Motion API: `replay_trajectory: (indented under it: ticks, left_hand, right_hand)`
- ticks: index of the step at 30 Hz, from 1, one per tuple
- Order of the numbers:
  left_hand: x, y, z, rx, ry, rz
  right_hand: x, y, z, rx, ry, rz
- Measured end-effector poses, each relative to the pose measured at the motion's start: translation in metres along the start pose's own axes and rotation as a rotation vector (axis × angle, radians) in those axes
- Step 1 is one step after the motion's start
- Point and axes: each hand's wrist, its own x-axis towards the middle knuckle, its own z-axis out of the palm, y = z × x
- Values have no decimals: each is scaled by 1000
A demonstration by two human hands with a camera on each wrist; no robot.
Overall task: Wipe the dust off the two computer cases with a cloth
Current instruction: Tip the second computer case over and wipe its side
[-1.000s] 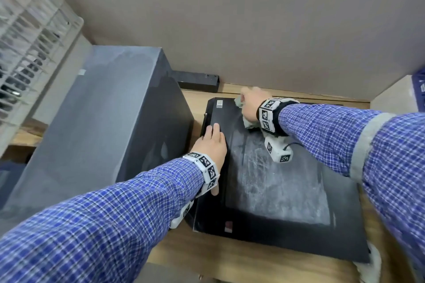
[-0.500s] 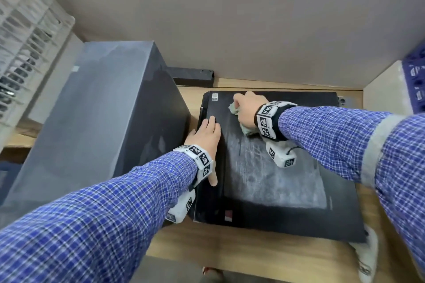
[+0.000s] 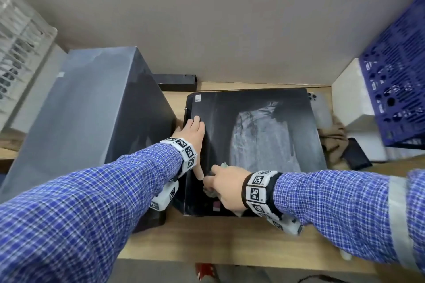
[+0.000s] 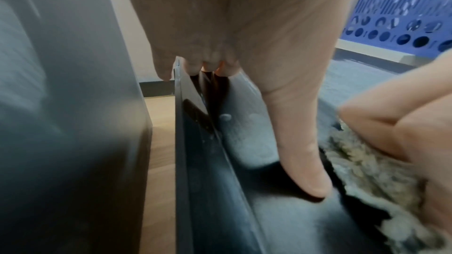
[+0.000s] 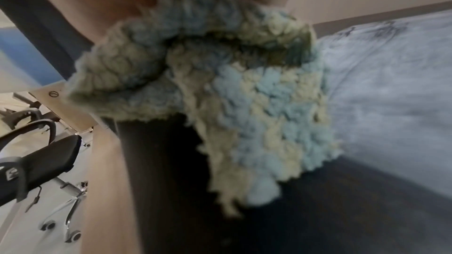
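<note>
A black computer case [image 3: 264, 122] lies flat on the wooden desk [image 3: 230, 241], with a pale dusty patch [image 3: 257, 140] in the middle of its top panel. A taller dark case [image 3: 92, 122] stands upright just to its left. My left hand [image 3: 194, 131] rests flat on the flat case's left edge, fingers straight, thumb [image 4: 293, 152] stretched back along the panel. At the near-left corner my right hand [image 3: 224, 187] grips a bunched, fluffy blue-and-cream cloth [image 5: 220, 94] and presses it onto the panel beside that thumb. The cloth [image 3: 223, 164] mostly hides under the hand.
A blue perforated crate [image 3: 395, 76] and a white box [image 3: 351, 103] stand at the right. Between them and the case lie a grey phone [image 3: 320, 110], a brown rag [image 3: 333, 138] and a black flat item [image 3: 356, 154]. A small black box [image 3: 177, 81] sits by the wall. An office chair [image 5: 36, 161] stands below the desk edge.
My right hand has dragged the cloth from the far-left part of the flat case down to its near-left corner. My left hand has stayed on the case's left edge.
</note>
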Motion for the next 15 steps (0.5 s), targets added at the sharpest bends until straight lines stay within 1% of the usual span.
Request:
replay_trajectory:
  ticks: [2,4,7,8,10,12,13,14,15]
  left_hand:
    - [-3,-2,-2,19,-10,2]
    - [-7,-2,-2,24,-10,8]
    - [-13,1,-2,8,-33,-20]
    - [-12,2,-1,4,-49,-30]
    - [-12,3,0,18,-71,-42]
    - [-9,2,-4,33,-29,-22]
    - [-7,1,-6,23,-6,-11]
    - [-5,0,-10,14,5,-5]
    - [-4,0,-14,31,-6,3]
  right_hand:
    - [4,5,0,30,32,17]
    - [13,19,-9,92,132,66]
    - [39,59,-36,192,348,254]
    - [48,71,-46,230,394,311]
    - [65,86,-58,254,439,357]
    - [70,82,-61,225,455,320]
    - [65,74,-57,194,448,262]
    - [55,63,-51,161,411,179]
    - [44,51,-39,127,345,99]
